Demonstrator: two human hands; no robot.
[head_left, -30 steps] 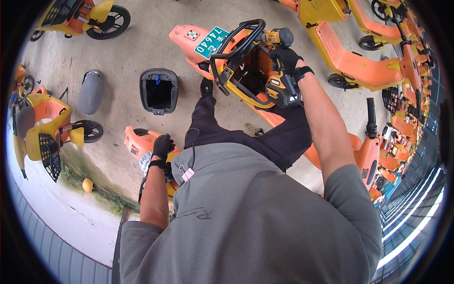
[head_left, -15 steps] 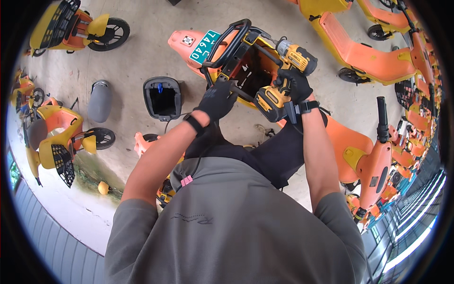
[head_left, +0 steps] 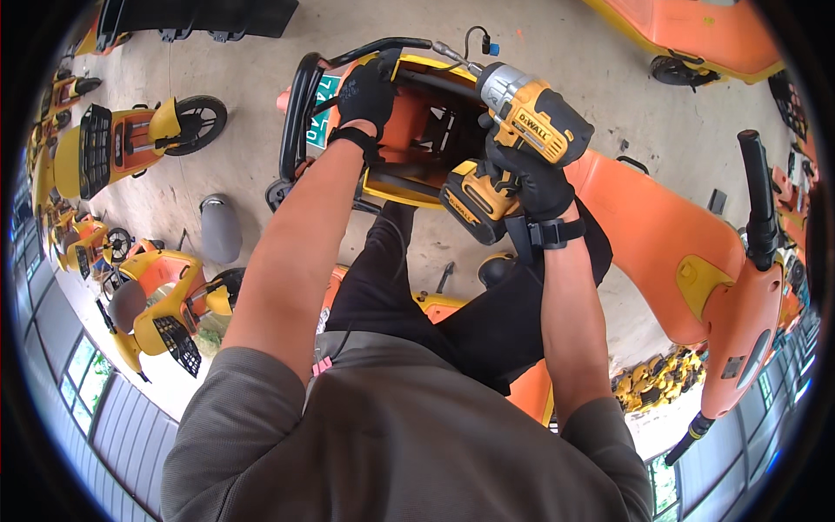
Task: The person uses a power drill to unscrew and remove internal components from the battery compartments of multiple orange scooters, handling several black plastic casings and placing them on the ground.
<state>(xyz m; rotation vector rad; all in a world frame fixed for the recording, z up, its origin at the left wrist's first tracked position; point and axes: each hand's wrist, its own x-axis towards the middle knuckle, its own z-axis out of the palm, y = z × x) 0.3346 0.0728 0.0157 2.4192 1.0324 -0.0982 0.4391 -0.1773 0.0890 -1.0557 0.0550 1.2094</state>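
Note:
My right hand (head_left: 537, 178) is closed round the grip of a yellow and black cordless impact driver (head_left: 541, 122). From its grey nose a long thin bit points left, its tip beside the end of the black tubular rear rack (head_left: 300, 109) of an orange and yellow scooter (head_left: 396, 187). My left hand (head_left: 364, 97), in a black glove, is at the rear edge of the scooter's uncovered compartment (head_left: 439, 130), beside the rack. Its fingers look curled at the far corner; what they hold is hidden. A green plate (head_left: 323, 113) shows partly behind the rack.
A grey padded seat (head_left: 221, 230) lies on the concrete floor to the left. More scooters stand left (head_left: 130, 143) and far right (head_left: 696, 39). The scooter's handlebar (head_left: 757, 200) rises at the right. A black panel (head_left: 217, 17) lies at the upper left.
My left hand has moved from the rack's near end to the far corner of the compartment. The driver looks larger and has shifted slightly down. The view has moved nearer the scooter.

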